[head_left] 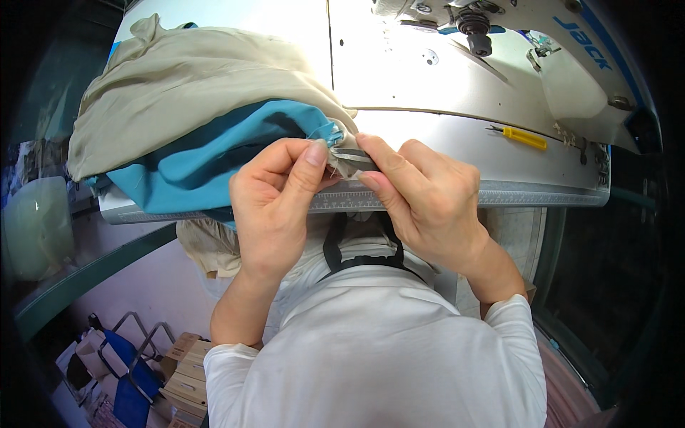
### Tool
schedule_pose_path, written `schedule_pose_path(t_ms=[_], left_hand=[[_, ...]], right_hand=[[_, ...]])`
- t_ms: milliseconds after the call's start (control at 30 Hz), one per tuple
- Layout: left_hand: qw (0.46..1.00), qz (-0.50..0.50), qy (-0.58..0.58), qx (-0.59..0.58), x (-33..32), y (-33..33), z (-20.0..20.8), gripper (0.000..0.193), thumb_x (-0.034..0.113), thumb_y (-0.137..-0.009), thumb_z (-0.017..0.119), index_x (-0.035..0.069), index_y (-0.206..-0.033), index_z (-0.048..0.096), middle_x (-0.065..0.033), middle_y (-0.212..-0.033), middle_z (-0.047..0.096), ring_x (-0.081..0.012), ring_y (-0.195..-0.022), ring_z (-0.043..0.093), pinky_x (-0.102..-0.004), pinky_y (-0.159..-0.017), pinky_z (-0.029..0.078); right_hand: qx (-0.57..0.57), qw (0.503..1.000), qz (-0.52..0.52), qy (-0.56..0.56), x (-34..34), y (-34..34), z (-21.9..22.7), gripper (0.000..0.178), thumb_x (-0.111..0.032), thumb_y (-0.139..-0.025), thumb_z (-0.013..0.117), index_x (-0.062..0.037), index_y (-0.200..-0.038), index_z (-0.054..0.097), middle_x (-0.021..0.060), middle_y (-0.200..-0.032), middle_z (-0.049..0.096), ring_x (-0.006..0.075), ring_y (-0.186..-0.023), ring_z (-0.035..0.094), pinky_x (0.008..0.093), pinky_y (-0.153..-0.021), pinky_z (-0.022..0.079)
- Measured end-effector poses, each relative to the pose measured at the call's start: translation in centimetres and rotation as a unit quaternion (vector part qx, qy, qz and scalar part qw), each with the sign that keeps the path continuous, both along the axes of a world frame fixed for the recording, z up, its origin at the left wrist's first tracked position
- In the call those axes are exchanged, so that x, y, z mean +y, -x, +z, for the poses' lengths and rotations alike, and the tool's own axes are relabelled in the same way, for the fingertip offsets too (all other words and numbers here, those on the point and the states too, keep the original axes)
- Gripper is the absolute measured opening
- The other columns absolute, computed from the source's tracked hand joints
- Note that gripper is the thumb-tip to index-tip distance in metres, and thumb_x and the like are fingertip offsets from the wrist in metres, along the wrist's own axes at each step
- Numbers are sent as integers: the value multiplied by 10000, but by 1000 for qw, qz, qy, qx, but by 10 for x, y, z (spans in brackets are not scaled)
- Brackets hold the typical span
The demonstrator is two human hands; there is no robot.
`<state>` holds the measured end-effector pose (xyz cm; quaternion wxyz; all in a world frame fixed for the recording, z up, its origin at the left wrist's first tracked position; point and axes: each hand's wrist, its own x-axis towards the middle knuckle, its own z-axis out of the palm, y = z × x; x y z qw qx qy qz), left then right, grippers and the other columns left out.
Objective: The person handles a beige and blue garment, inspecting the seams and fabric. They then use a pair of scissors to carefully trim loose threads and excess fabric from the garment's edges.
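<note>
My left hand [275, 196] pinches the gathered edge of a beige [193, 68] and blue [207, 153] fabric piece between thumb and forefinger, just above the table's front edge. Loose thread ends stick out at the pinched spot. In my right hand [432, 189] is a small pair of metal thread snips [357, 158], partly covered by the fingers. Its blades reach the frayed fabric edge beside my left fingertips. Most of the fabric lies heaped on the table to the left, the beige layer over the blue.
A sewing machine [592, 64] stands at the back right of the white table [421, 132]. On its surface lie a seam ripper with a yellow handle [524, 138] and a thin metal strip [489, 65]. A ruler strip [514, 192] runs along the front edge. A blue chair [135, 392] sits lower left.
</note>
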<state>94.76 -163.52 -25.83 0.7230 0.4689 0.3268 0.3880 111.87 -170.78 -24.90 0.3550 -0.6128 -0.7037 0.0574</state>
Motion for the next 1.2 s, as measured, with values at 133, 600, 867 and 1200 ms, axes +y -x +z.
schedule_pose_path(t_ms=[133,600,867,1200], left_hand=[[1000,-3,-1,10,1,0,1,192,107,-986,548,-69,-990,625,-105,-912,674,-143,-817,660,-277,-792,555],[999,0,-16,52,-1,-3,4,206,137,-982,570,-44,-932,653,-42,-837,664,-63,-769,592,-205,-727,497],[999,-15,-19,44,-1,-3,5,198,115,-984,551,-61,-950,635,-100,-892,684,-124,-809,645,-256,-786,525],[997,-7,-33,66,-8,-11,18,196,110,-977,557,-62,-932,640,-91,-882,680,-114,-797,630,-261,-794,521]], right_hand=[[-4,1000,1,-2,1,-1,-1,313,-119,-833,707,-23,-1129,675,70,-622,514,191,-469,499,321,-444,386],[-15,1000,-13,0,0,1,0,295,-114,-828,713,-35,-1110,682,61,-601,490,187,-456,484,325,-435,374],[22,999,-24,-31,-1,3,-12,284,-185,-831,721,-47,-1076,683,38,-592,504,183,-429,492,318,-399,370],[120,990,-48,-60,-7,9,-18,263,-136,-841,714,-27,-1079,689,58,-574,479,182,-423,455,316,-408,349]])
